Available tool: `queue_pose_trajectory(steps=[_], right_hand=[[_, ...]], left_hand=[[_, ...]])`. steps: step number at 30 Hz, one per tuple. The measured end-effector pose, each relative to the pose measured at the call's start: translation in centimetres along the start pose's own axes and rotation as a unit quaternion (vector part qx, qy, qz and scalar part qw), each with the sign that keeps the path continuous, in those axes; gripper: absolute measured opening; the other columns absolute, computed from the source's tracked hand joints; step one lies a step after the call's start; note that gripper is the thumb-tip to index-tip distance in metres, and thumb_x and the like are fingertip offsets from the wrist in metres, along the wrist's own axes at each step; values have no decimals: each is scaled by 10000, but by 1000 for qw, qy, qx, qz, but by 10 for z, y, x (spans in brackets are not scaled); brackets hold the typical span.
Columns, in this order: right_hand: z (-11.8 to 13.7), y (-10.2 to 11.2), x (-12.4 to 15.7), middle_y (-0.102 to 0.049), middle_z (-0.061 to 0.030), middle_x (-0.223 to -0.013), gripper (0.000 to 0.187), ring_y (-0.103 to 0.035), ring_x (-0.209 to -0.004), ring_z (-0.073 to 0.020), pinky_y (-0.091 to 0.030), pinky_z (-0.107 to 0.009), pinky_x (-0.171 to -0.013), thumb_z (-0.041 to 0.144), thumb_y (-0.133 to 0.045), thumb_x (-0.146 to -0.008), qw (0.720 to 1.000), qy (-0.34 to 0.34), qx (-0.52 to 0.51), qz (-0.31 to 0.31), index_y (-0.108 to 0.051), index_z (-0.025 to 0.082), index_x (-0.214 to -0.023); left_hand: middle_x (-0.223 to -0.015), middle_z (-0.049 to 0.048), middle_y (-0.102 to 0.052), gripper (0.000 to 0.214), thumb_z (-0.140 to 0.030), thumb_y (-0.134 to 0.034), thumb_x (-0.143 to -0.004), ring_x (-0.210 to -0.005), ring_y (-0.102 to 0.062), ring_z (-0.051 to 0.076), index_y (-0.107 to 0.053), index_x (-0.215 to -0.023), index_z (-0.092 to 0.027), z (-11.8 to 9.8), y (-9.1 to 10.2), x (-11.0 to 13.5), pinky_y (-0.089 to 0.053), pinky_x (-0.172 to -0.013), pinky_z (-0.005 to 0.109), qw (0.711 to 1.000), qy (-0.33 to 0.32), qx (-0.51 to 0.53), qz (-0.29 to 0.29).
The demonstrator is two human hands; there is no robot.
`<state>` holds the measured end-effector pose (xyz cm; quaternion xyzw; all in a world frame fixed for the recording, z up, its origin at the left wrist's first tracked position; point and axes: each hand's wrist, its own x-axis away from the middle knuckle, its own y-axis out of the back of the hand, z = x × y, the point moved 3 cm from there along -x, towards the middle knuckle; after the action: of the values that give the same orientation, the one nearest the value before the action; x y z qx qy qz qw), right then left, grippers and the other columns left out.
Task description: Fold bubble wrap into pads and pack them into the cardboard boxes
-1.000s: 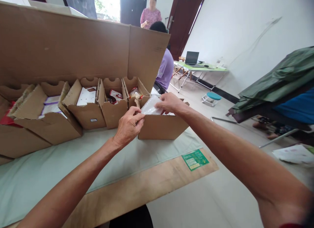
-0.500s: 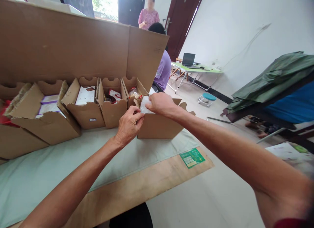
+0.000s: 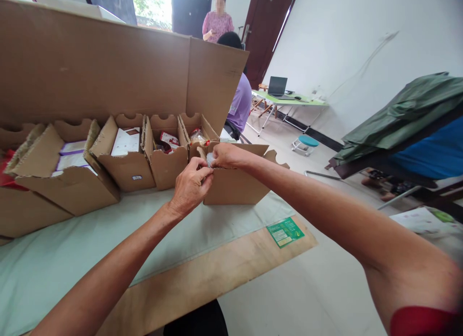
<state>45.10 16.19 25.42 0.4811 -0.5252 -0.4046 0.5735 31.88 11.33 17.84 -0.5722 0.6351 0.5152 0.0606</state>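
Note:
On the near right of the table stands an open cardboard box [image 3: 237, 186], turned at an angle to the others. My left hand [image 3: 191, 181] is closed at its left front corner, thumb and fingers pinching the edge. My right hand [image 3: 227, 155] reaches over the front wall into the box's left end, its fingers curled on a translucent whitish plastic bundle [image 3: 210, 159]. Only a small part of the bundle shows between the two hands; the rest is hidden by my right hand and the box wall.
Several cardboard bins hold goods, among them a bin of white cards [image 3: 126, 142] and one with red packets [image 3: 170, 139]. Behind them rises a tall cardboard panel [image 3: 108, 66]. A green card [image 3: 285, 232] lies by the table edge [image 3: 217, 273]. Two people are beyond the panel.
My right hand has moved slightly left and down into the box, and less of the plastic bundle shows. My left hand stays at the box corner.

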Motion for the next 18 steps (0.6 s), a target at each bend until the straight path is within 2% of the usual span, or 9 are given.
queue_pose_trajectory(steps=[3,6,9,11,12,13,15,16,18], right_hand=[[1,-1,0,-765,-112,-982,285,-695,-912,-234,-443,-253,-683,242,-706,-810,1000,16,12,-2,-759,142,-1072],[2,-2,-2,-764,-131,-1010,274,-698,-940,-247,-441,-266,-705,284,-707,-830,1000,19,13,7,-770,139,-1054],[-2,1,-2,-768,-111,-969,235,-693,-903,-220,-422,-257,-689,324,-694,-867,1000,27,-7,14,-782,145,-991],[-11,9,8,-771,-74,-916,206,-683,-845,-190,-420,-248,-685,323,-687,-877,998,47,-45,6,-790,158,-944],[-19,14,19,-769,-55,-888,185,-677,-818,-177,-424,-247,-691,304,-682,-877,995,56,-74,-18,-791,164,-929],[-29,19,33,-766,-39,-866,170,-671,-798,-168,-432,-249,-702,278,-668,-878,990,63,-110,-61,-790,168,-919],[-58,24,71,-759,-29,-855,169,-668,-788,-169,-460,-272,-739,246,-632,-884,959,53,-189,-204,-781,172,-914],[-76,21,94,-758,-35,-869,175,-673,-802,-177,-478,-293,-764,264,-621,-893,929,33,-228,-291,-773,179,-911],[-118,-1,137,-757,-62,-941,184,-686,-873,-205,-515,-346,-822,332,-646,-887,843,-36,-295,-448,-757,194,-935]], left_hand=[[-1152,87,-633,179,-191,-561,-912,-955,-663,194,-738,-940,-196,-2,-1,3,-582,-816,329,1000,-4,6,-4],[-1338,124,-578,184,-158,-562,-896,-979,-671,196,-713,-998,-184,-6,-2,8,-590,-856,356,999,7,23,-25],[-1509,155,-452,350,-133,-562,-879,-981,-669,177,-641,-1214,-194,-8,-1,14,-602,-848,351,996,36,51,-60],[-1514,160,-445,511,-139,-572,-866,-954,-666,162,-534,-1371,-207,-6,0,18,-612,-818,336,993,56,72,-79],[-1492,156,-467,567,-149,-580,-862,-942,-665,157,-488,-1417,-213,-3,0,20,-614,-800,328,991,66,81,-83],[-1466,151,-490,598,-163,-589,-859,-943,-667,159,-461,-1441,-216,0,-1,22,-614,-789,323,990,78,89,-81],[-1430,149,-521,615,-218,-612,-867,-1001,-676,186,-446,-1459,-218,9,-6,25,-614,-802,340,987,104,106,-62],[-1428,154,-524,626,-260,-626,-874,-1055,-675,212,-439,-1470,-218,13,-9,26,-612,-832,364,985,119,117,-47],[-1465,180,-501,705,-360,-663,-877,-1190,-644,276,-393,-1513,-218,21,-19,28,-589,-936,443,979,143,143,-15]])
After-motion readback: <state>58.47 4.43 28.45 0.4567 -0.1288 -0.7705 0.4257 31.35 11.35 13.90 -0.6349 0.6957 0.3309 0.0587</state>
